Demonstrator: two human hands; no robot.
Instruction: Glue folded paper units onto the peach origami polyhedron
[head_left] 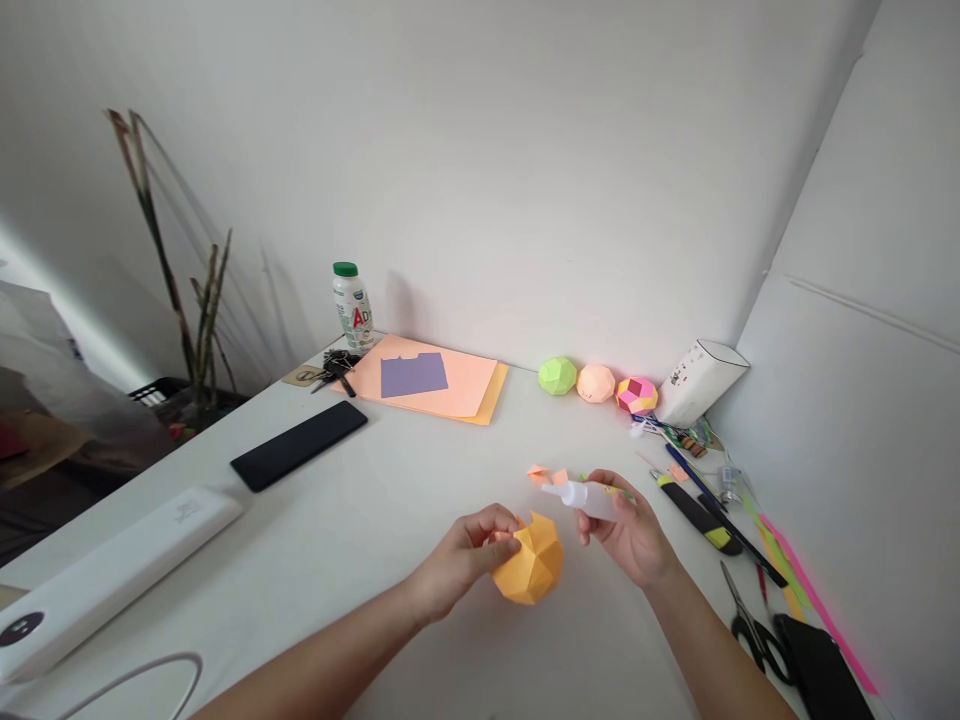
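My left hand [466, 556] pinches the upper left edge of an orange faceted paper ball [534, 562], whose top is open with flaps standing up. In my right hand [628, 530] is a small white glue bottle [592, 498], fingers wrapped round it. Its narrow nozzle points left and hangs above the ball's open top, apart from it. Small peach paper scraps [559, 477] lie on the table just behind the bottle's tip.
Three finished paper balls, green [556, 376], peach [596, 383] and multicoloured [637, 395], line the wall. Scissors [757, 630], a utility knife [697, 513] and a black phone [821, 668] lie at right. Paper sheets [472, 385], a dark slab [300, 445] and a white device [127, 575] lie left.
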